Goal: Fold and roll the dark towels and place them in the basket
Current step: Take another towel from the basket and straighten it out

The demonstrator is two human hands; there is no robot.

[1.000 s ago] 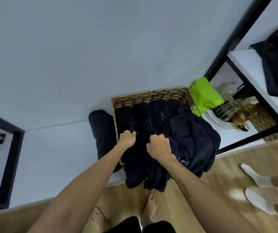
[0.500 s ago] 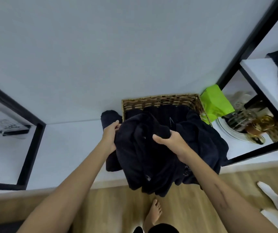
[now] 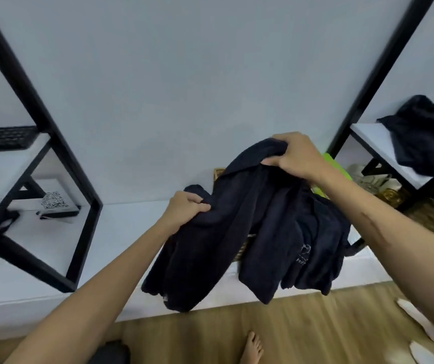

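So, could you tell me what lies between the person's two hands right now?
In the head view, a raised dark towel spans from the left hand to the right hand, both gripping it.

The wicker basket (image 3: 219, 172) sits on the table (image 3: 121, 232) against the wall, behind the lifted towel (image 3: 236, 232), with another towel (image 3: 420, 135) on the shelf (image 3: 373, 143) to the right.

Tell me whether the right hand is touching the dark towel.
Touching. The head view shows the right hand gripping the dark towel at its raised top edge.
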